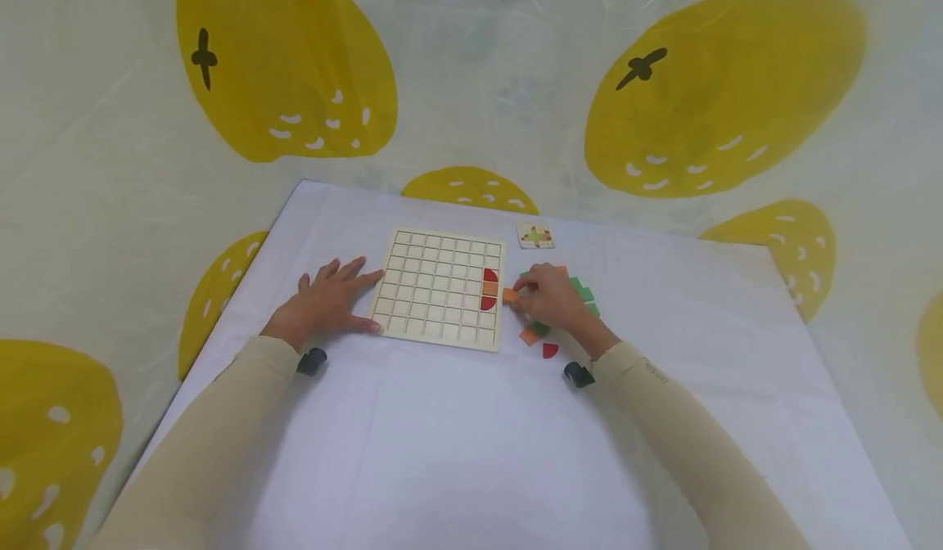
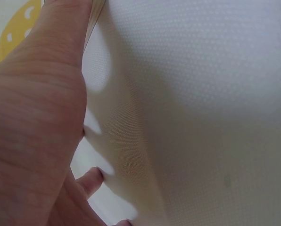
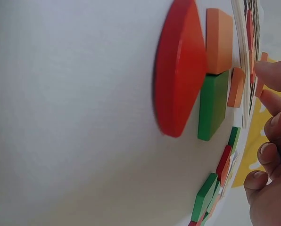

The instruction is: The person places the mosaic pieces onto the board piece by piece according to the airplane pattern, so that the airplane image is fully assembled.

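Observation:
A pale wooden grid board (image 1: 435,292) lies on the white table. Along its right side sit two red rounded pieces (image 1: 490,275) with an orange tile (image 1: 489,288) between them. My left hand (image 1: 327,300) is spread flat, its thumb and fingertips at the board's left edge. Just off the right edge, my right hand (image 1: 554,295) pinches an orange square tile (image 1: 510,295) between thumb and finger. The right wrist view shows that tile standing on edge in the pinch, the other fingers (image 3: 268,150) loosely bent. Part of the loose pieces is hidden under this hand.
Several loose green tiles (image 1: 582,290) lie around the right hand. Nearer me are an orange tile (image 1: 529,336) and a red rounded piece (image 1: 550,351). A small pattern card (image 1: 534,236) lies beyond the board's far right corner. A lemon-print cloth (image 1: 471,83) hangs behind the table.

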`<control>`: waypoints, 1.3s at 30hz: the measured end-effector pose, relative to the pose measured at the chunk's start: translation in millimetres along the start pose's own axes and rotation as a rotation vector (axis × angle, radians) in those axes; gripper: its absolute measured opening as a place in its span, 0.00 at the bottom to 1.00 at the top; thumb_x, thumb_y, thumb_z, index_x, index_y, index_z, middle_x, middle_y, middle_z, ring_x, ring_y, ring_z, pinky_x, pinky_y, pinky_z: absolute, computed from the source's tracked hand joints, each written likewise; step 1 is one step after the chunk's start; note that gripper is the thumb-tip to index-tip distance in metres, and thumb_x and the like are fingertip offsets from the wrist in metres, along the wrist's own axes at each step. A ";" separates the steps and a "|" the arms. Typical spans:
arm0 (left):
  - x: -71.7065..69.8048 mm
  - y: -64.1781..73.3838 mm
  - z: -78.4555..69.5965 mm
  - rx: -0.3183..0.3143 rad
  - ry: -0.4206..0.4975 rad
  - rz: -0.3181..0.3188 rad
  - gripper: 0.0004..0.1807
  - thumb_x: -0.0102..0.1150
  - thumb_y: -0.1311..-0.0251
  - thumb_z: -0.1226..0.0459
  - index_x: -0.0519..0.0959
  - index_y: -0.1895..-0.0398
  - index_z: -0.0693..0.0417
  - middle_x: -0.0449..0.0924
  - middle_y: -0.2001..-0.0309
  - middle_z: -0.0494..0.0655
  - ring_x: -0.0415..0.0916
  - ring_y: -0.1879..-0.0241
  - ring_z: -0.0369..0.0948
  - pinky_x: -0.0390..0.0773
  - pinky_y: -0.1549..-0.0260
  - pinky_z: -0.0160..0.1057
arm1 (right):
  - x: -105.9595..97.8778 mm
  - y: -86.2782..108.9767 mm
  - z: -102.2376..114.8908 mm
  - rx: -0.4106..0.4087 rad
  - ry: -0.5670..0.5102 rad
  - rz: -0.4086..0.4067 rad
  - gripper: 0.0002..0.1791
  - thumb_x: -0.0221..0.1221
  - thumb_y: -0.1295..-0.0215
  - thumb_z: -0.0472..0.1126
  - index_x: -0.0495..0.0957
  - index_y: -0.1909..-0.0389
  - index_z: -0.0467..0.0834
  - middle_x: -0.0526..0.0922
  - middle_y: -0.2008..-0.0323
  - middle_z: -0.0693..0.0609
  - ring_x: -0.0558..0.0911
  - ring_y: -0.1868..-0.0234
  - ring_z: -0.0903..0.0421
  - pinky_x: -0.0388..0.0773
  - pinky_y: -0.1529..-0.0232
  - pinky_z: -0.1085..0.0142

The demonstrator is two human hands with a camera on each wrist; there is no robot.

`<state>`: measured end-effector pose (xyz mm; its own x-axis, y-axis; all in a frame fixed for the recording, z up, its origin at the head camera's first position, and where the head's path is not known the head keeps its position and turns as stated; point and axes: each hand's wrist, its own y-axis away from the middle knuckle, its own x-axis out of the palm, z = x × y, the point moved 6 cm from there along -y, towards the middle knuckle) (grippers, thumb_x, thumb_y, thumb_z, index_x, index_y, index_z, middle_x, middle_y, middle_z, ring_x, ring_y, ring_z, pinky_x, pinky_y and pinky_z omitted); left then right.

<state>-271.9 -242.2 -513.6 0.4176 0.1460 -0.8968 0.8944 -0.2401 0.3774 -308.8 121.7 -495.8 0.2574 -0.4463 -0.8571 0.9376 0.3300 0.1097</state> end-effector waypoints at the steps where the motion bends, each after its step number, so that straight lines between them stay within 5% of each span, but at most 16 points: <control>1: 0.2 -0.1 0.2 0.000 0.001 0.000 0.61 0.66 0.52 0.26 0.48 0.16 0.25 0.35 0.13 0.49 0.34 0.17 0.68 0.42 0.30 0.83 | 0.5 -0.1 0.2 -0.008 0.005 -0.004 0.16 0.70 0.38 0.44 0.89 0.52 0.41 0.82 0.61 0.48 0.76 0.56 0.51 0.76 0.59 0.63; 17: 0.2 -0.2 0.5 0.006 -0.009 -0.014 0.61 0.65 0.52 0.25 0.48 0.16 0.25 0.36 0.13 0.49 0.34 0.17 0.68 0.42 0.30 0.83 | 7.8 -2.2 8.5 -0.023 0.007 -0.021 0.16 0.73 0.38 0.44 0.89 0.51 0.41 0.82 0.63 0.49 0.74 0.56 0.51 0.73 0.58 0.62; 39: 3.5 -4.0 3.2 -0.006 -0.013 -0.011 0.63 0.65 0.55 0.24 0.49 0.16 0.24 0.37 0.13 0.48 0.35 0.17 0.68 0.44 0.31 0.84 | 18.7 -2.3 16.4 0.071 -0.040 -0.020 0.16 0.73 0.37 0.46 0.89 0.50 0.45 0.81 0.62 0.50 0.75 0.55 0.51 0.76 0.58 0.62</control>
<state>-274.5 -243.8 -519.0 0.4053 0.1364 -0.9040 0.9001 -0.2327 0.3685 -302.3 99.0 -503.8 0.2466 -0.4856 -0.8386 0.9564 0.2616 0.1298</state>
